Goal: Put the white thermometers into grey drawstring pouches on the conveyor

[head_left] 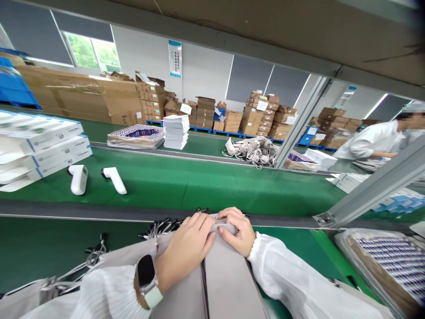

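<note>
The left hand [191,239] lies palm down with fingers bent over the top edge of the grey fabric pouches [229,274]; the right hand [236,231] pinches that edge beside it, thumb on the near side. The pouches extend from beneath both hands toward the wearer. Black-tipped cords [162,229] protrude just beyond the left hand. Farther out, two white handheld devices [79,179] rest on the green conveyor belt [212,181], right of stacked white boxes [49,150].

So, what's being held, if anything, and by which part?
A grey cloth pouch, held at its far end by the left hand and the right hand together.
</note>
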A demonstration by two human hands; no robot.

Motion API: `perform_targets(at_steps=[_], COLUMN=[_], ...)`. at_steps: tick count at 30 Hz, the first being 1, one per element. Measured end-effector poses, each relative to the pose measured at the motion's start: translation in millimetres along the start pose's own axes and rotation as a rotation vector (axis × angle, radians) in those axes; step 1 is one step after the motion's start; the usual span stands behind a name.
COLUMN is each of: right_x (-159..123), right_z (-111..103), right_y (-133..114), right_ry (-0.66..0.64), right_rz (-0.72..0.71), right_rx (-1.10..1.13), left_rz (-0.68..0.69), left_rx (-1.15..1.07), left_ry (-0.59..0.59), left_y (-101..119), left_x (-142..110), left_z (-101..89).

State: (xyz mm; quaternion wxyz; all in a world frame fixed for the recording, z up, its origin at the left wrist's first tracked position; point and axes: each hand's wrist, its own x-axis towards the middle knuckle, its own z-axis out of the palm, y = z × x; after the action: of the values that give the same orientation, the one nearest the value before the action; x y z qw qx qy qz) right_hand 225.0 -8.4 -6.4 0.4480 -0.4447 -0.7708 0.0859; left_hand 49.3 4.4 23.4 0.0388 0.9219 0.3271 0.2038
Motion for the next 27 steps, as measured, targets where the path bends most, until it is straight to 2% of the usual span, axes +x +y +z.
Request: perform_targets(at_steps=[18,27], right_x=[0.9,-1.0], right_z=[0.4,1.3], right_y=[-1.5,3.2], right_ry=[-0.009,-0.009], right_rz=[0.007,0.000], right_rx=[0.005,0.001], left_rz=[0.007,0.017], left_rx=[0.006,0.001], left_ry=[-0.028,-0.027], left_y=[-2.5,-1.0], left_x=[-1.8,0.8], left_z=[-5.2,-1.6])
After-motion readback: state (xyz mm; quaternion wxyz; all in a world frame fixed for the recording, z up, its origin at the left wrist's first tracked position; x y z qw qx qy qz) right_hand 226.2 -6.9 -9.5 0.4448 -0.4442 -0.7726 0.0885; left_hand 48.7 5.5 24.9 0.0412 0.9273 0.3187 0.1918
